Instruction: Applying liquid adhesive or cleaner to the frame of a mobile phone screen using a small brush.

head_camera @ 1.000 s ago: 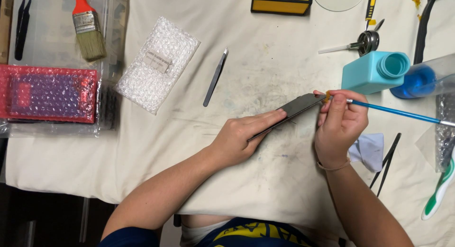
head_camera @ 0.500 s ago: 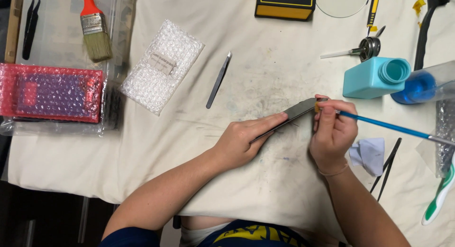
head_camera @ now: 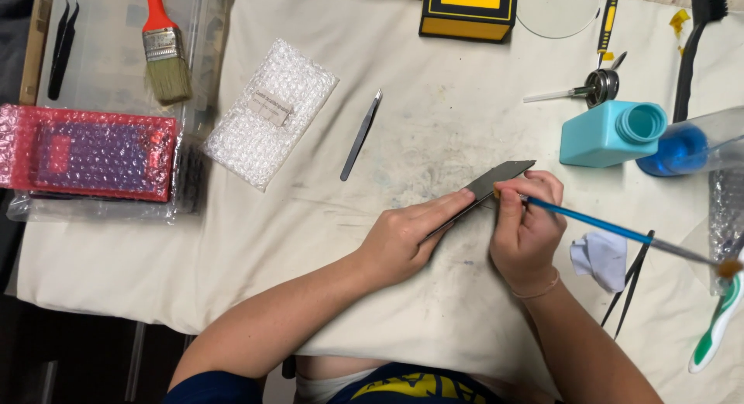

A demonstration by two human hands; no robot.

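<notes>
Grey and flat, the thin dark panel (head_camera: 496, 183) sits at mid-worktop, raised on edge above the cream cloth (head_camera: 434, 125). Its long axis runs diagonally, from the near-left end under the left hand (head_camera: 403, 245) up to the far-right corner. The left hand is closed along the panel's near edge, fingers stretched out along its length and pinching it. The right hand (head_camera: 527, 226) lies just right of the panel and is closed on a blue-handled brush (head_camera: 612, 232); its thumb and forefinger touch the panel's far-right portion, where the brush's tip end meets the edge. The brush handle trails away to the right and slightly nearer. Both hands touch the panel; the right one is nearer its upper corner.

Outward from there: metal tweezers (head_camera: 360, 136) lie to the far left of the panel, and a bubble-wrap packet (head_camera: 271, 113) further left. A teal bottle (head_camera: 612, 132) lies on its side at far right, with a crumpled white wipe (head_camera: 601, 257) just right of the right hand. A red-handled paintbrush (head_camera: 164, 51) and a red bubble-wrapped parcel (head_camera: 89, 152) occupy the left side.
</notes>
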